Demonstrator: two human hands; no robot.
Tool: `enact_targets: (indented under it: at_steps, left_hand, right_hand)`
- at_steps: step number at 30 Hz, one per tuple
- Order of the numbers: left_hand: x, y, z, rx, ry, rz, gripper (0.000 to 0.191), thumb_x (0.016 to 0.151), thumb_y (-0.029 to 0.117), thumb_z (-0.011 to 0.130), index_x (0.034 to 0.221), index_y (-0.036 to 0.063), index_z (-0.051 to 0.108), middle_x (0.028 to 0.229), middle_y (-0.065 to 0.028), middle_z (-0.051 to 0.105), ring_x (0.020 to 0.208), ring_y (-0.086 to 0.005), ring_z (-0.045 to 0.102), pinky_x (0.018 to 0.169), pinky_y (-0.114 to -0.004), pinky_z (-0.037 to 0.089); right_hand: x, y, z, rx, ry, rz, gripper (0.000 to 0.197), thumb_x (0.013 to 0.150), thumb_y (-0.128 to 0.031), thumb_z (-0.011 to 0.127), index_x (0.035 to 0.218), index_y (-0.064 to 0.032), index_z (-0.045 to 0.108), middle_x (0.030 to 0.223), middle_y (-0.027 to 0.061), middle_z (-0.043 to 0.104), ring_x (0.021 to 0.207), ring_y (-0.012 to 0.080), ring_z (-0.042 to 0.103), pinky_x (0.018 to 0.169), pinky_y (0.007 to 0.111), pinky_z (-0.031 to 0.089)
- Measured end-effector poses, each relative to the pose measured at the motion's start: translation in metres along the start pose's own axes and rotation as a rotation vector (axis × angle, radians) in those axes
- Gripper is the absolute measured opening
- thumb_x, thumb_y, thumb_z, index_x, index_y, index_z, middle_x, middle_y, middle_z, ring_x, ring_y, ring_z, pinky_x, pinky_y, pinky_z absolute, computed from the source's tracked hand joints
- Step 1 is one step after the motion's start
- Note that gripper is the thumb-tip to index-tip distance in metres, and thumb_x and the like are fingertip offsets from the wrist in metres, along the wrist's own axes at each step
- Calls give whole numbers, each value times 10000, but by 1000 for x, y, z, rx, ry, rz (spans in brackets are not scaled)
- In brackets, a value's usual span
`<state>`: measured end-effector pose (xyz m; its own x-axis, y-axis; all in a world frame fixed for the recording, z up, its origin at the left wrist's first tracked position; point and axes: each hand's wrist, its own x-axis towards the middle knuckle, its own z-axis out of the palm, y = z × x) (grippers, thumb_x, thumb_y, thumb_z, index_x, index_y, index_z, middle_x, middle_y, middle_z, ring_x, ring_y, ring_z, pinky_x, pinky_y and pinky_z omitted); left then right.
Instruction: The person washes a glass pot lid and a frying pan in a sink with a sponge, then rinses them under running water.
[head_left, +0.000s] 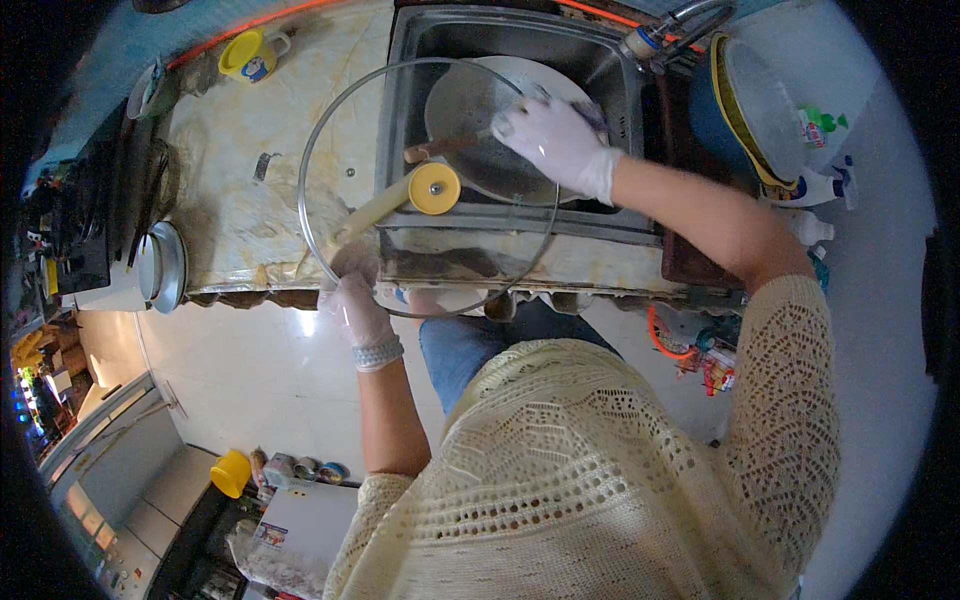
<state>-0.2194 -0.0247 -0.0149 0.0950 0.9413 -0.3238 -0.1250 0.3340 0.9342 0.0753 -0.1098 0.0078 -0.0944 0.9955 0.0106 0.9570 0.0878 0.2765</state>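
My left hand (356, 307), in a clear plastic glove, grips the lower left rim of a round glass lid (360, 150). The lid has a metal rim and a yellow knob (435, 188) that faces me, and it is held over the front left of the sink. Across its upper right edge lies my gloved right hand (559, 146), fingers curled and blurred; whether it holds something is hidden. Behind the lid, a large pale round vessel (517, 71) sits in the sink. A brown handle (442, 146) and a long cream handle (375, 211) show through the glass.
The dark sink (409, 45) has a faucet (645, 41) at its back right. A blue tub with a yellow rim (712, 120) stands to the right, near a white spray bottle (814, 187). On the left counter (247, 172) are a yellow mug (244, 56) and metal dishes (165, 266).
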Motion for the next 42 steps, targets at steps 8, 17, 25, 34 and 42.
enact_targets:
  at_steps: [8, 17, 25, 34, 42]
  left_hand:
    - [-5, 2, 16, -103, 29, -19, 473, 667, -66, 395, 1116, -104, 538, 990, -166, 606, 866, -217, 606, 755, -299, 506]
    - [-4, -5, -9, 15, -83, -2, 444, 631, -96, 368, 1023, -109, 577, 943, -169, 621, 770, -215, 625, 647, -282, 519]
    - [-7, -5, 1, -127, 32, -29, 460, 629, -89, 375, 1054, -107, 548, 969, -154, 595, 818, -209, 602, 694, -278, 495]
    - [-20, -8, -1, 16, -89, -68, 449, 639, -61, 420, 1063, -116, 556, 957, -160, 621, 823, -213, 615, 703, -301, 504]
    - [-17, -27, -5, 39, -170, -89, 227, 631, -92, 428, 801, -91, 579, 702, -66, 537, 586, -128, 467, 525, -239, 368]
  right_hand:
    - [-67, -132, -11, 985, 15, -149, 184, 667, -45, 566, 851, -36, 573, 865, 128, 540, 791, 314, 515, 696, 404, 424]
    - [29, -65, 10, 753, 395, 293, 128, 742, -100, 521, 844, -25, 546, 879, 184, 548, 760, 346, 544, 633, 437, 436]
    - [6, -143, -14, 942, 352, -133, 233, 727, -115, 546, 947, -49, 583, 912, 109, 515, 934, 289, 507, 804, 423, 421]
    - [29, -42, -6, 568, 545, 597, 462, 705, 62, 454, 1161, -12, 433, 1054, 160, 489, 925, 316, 466, 792, 391, 387]
    - [123, -142, -29, 1057, 626, 210, 402, 706, -13, 521, 1107, -27, 549, 1034, 160, 531, 916, 322, 521, 813, 413, 428]
